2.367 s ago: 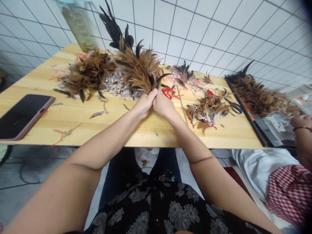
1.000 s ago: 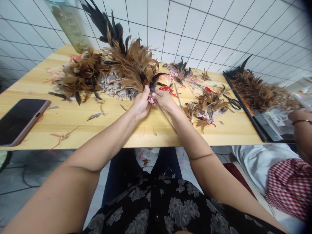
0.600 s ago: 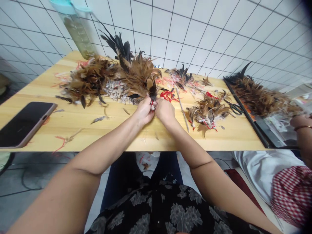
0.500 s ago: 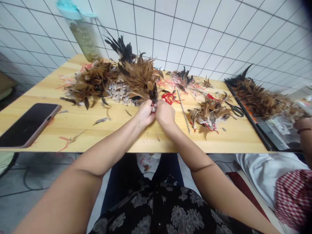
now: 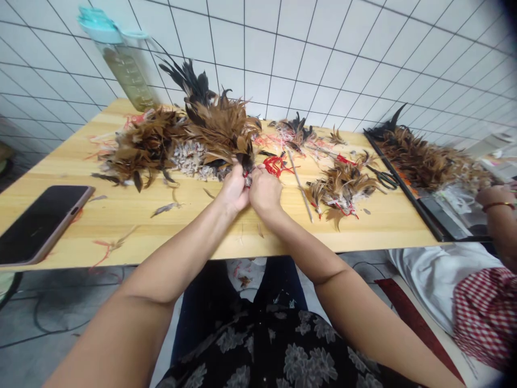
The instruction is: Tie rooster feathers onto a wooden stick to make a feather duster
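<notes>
Both hands meet near the middle of the wooden table (image 5: 121, 199), a little back from its front edge. The left hand (image 5: 233, 189) and the right hand (image 5: 264, 193) are closed side by side around the bound base of a feather bundle (image 5: 220, 126), fingers curled tight on its quill ends, where a bit of red thread (image 5: 276, 164) shows just beyond the knuckles. The bundle's brown and black plumes fan up and away toward the tiled wall. To its left a loose heap of brown feathers (image 5: 141, 145) lies toward the table's far left corner, with pale trimmings (image 5: 194, 160) between the heap and the bundle. A smartphone (image 5: 38, 223) lies face up at the front left edge. Right of the hands, a thin stick (image 5: 299, 186) lies apart from them, and beyond it sits a smaller feather pile (image 5: 343, 188) with scissors (image 5: 383, 178) just beside it. A water bottle (image 5: 121, 62) stands at the far left corner. At the right edge, another person's hand (image 5: 495, 196) rests by a dark tray (image 5: 444, 223) of feathers.
</notes>
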`<state>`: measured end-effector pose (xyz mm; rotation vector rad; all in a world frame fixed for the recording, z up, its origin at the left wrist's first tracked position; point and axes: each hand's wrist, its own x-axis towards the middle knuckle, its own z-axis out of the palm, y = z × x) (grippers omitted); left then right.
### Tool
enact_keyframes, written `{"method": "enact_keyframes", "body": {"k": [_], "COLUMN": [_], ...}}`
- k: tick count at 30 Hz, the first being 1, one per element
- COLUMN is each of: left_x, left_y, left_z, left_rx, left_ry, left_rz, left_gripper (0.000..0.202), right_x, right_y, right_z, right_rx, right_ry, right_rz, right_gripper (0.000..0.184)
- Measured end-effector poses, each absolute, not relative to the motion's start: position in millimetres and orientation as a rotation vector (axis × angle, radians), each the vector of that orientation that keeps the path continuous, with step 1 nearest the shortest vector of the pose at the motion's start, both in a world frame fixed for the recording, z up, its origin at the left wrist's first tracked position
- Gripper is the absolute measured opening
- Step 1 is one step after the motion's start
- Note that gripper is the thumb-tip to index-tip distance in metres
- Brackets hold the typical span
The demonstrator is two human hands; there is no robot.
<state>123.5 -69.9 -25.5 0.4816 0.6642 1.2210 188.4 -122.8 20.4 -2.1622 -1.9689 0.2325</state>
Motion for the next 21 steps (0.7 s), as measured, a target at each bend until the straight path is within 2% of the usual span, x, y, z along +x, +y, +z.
{"method": "enact_keyframes", "body": {"k": [2, 5, 12, 17, 21], "left_x": [121, 117, 115, 119, 112], "left_y": [-71, -76, -84, -84, -77], "left_z": [-21, -14, -17, -15, -6], "left_rx": [0.519, 0.589, 0.559, 0.509, 0.48], "left_ry": [0.647, 0.619, 0.65, 0.683, 0.756], "left_rz": [1.197, 1.172, 1.165, 1.25, 1.34], "left_gripper": [0.059, 0.06, 0.029, 0.043, 0.042], "right_x": [190, 192, 190, 184, 187], "right_y": [-120, -119, -122, -125, -129], "right_z": [20, 21, 20, 13, 19], "right_rx": [-2.152, -2.159, -2.117, -2.061, -2.039], "right_ry": [-1.953, -1.92, -1.927, -2.028, -2.073], "right_rz": [0.245, 0.263, 0.292, 0.214, 0.342], "right_gripper": [0.063, 0.061, 0.07, 0.071, 0.061]}}
